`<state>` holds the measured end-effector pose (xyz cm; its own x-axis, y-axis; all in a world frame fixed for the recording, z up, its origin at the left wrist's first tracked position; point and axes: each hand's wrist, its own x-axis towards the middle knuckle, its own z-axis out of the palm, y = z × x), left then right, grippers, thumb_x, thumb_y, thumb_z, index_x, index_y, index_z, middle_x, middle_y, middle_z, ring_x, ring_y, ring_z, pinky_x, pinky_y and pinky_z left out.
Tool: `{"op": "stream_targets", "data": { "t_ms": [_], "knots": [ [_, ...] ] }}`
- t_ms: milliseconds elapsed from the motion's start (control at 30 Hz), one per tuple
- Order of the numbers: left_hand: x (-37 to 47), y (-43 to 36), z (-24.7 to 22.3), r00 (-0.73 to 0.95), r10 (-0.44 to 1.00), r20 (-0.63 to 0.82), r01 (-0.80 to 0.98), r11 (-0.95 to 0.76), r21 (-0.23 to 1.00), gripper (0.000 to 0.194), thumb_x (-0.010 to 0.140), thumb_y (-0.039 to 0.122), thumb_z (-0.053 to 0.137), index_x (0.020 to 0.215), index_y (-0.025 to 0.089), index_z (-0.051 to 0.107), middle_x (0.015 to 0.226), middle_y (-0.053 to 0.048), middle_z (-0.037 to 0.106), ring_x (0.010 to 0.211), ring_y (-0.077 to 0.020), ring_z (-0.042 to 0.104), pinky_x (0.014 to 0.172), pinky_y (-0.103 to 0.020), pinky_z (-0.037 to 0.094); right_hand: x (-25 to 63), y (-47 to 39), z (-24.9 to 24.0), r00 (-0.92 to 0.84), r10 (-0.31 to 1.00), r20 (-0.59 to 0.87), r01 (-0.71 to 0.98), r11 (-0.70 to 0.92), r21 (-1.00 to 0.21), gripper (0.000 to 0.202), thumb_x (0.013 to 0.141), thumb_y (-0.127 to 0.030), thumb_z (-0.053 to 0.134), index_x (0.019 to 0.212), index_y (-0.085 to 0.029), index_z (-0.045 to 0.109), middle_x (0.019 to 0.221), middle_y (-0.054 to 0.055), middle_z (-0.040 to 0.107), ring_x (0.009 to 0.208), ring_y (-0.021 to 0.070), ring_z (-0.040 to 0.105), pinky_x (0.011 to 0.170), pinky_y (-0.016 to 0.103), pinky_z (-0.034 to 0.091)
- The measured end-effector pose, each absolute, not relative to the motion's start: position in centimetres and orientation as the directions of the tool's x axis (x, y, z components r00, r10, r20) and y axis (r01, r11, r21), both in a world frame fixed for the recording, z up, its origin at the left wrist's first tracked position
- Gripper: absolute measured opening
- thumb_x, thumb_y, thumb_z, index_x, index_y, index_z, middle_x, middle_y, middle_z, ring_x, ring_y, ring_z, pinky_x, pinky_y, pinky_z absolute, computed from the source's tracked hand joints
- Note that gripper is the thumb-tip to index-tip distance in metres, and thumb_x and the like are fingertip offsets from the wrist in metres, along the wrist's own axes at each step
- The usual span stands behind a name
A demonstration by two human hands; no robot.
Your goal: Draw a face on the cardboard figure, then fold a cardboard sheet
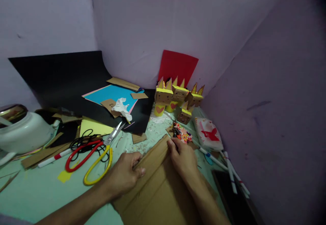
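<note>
A large brown cardboard sheet [158,187] lies at the bottom centre, its creased far edge angled up to the right. My left hand [127,172] grips its left edge, thumb on top and fingers beneath. On the far corner, my right hand [182,153] pinches the cardboard between thumb and fingers. Scissors with one red and one yellow handle [109,150] rest partly open to the left of my left hand, beside a tangle of black cord [88,141]. Colourful small decorations [182,133] lie just beyond my right hand.
Several cardboard figures with yellow horns [164,96] stand at the back before red paper [177,67]. Blue paper [109,94], a crumpled tissue [122,108] and black sheet [63,79] lie back left. A white pot [25,133] is far left; white sticks [230,174] and a plastic packet [209,133] are right.
</note>
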<state>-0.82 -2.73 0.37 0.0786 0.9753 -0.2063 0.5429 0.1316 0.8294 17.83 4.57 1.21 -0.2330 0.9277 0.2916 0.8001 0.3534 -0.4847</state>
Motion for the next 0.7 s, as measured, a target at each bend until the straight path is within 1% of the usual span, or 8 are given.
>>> {"op": "stream_targets", "data": {
  "t_ms": [100,200,267,333,400,467,600,700],
  "knots": [
    [-1.4,-2.9,0.3,0.035,0.981,-0.191,0.576,0.136,0.806,0.032,0.081,0.041,0.044,0.057,0.021,0.039,0.055,0.004,0.042,0.057,-0.0153,0.045,0.052,-0.026,0.029,17.0,4.6,0.7,-0.233,0.943,0.237,0.794,0.326,-0.514,0.033,0.093,-0.032,0.040,0.086,-0.022,0.071,0.071,0.003,0.074,0.064,0.0186,0.067,0.055,0.024,0.042],
    [-4.1,-3.3,1.2,-0.123,0.990,-0.069,0.692,0.136,0.709,0.039,0.087,0.048,0.036,0.062,0.021,0.047,0.057,0.002,0.047,0.058,-0.0167,0.048,0.056,-0.027,0.033,16.5,4.3,0.1,-0.244,0.946,0.214,0.787,0.322,-0.527,0.032,0.092,-0.032,0.041,0.089,-0.022,0.071,0.077,0.004,0.075,0.070,0.0200,0.069,0.058,0.024,0.041],
    [-6.4,-3.9,2.0,-0.271,0.962,0.030,0.807,0.210,0.553,0.033,0.087,0.044,0.038,0.080,0.020,0.058,0.072,-0.003,0.061,0.067,-0.0209,0.056,0.063,-0.030,0.038,16.4,4.1,0.0,-0.246,0.944,0.219,0.785,0.327,-0.526,0.032,0.091,-0.032,0.041,0.089,-0.022,0.072,0.080,0.005,0.076,0.071,0.0208,0.069,0.060,0.025,0.041],
    [-8.4,-4.7,2.4,-0.290,0.957,0.018,0.902,0.268,0.337,0.030,0.086,0.037,0.040,0.098,0.017,0.060,0.092,-0.010,0.065,0.083,-0.0282,0.061,0.070,-0.035,0.041,16.4,4.1,0.0,-0.246,0.942,0.229,0.788,0.332,-0.518,0.033,0.091,-0.032,0.041,0.089,-0.022,0.072,0.081,0.005,0.076,0.071,0.0210,0.069,0.060,0.026,0.041],
    [-9.6,-5.6,2.3,-0.235,0.970,-0.061,0.959,0.242,0.146,0.029,0.081,0.025,0.041,0.101,0.014,0.059,0.100,-0.016,0.063,0.094,-0.0340,0.059,0.076,-0.041,0.042,16.4,4.2,-0.1,-0.246,0.943,0.223,0.790,0.329,-0.517,0.034,0.091,-0.033,0.041,0.088,-0.023,0.073,0.081,0.005,0.077,0.071,0.0212,0.069,0.060,0.026,0.042],
    [-9.8,-6.2,1.9,-0.191,0.973,-0.130,0.979,0.198,0.040,0.027,0.074,0.016,0.042,0.095,0.012,0.059,0.101,-0.018,0.060,0.099,-0.0365,0.057,0.079,-0.044,0.043,16.5,4.3,-0.2,-0.247,0.948,0.202,0.786,0.318,-0.531,0.035,0.092,-0.035,0.040,0.088,-0.023,0.073,0.082,0.006,0.077,0.071,0.0217,0.070,0.059,0.026,0.042],
    [-9.1,-6.0,1.4,-0.221,0.960,-0.174,0.975,0.222,-0.013,0.026,0.069,0.015,0.044,0.089,0.013,0.060,0.100,-0.017,0.058,0.099,-0.0376,0.057,0.075,-0.045,0.045,16.6,4.5,-0.5,-0.246,0.951,0.190,0.778,0.310,-0.547,0.035,0.092,-0.037,0.041,0.091,-0.024,0.073,0.083,0.005,0.077,0.074,0.0221,0.071,0.059,0.027,0.043],
    [-9.0,-5.2,1.7,-0.271,0.951,-0.151,0.962,0.274,-0.001,0.022,0.068,0.015,0.043,0.082,0.016,0.060,0.095,-0.014,0.058,0.092,-0.0344,0.060,0.067,-0.040,0.043,16.6,4.4,-0.5,-0.244,0.951,0.191,0.772,0.310,-0.555,0.035,0.092,-0.036,0.041,0.092,-0.024,0.073,0.083,0.004,0.077,0.075,0.0218,0.071,0.060,0.026,0.043]
  ]
}}
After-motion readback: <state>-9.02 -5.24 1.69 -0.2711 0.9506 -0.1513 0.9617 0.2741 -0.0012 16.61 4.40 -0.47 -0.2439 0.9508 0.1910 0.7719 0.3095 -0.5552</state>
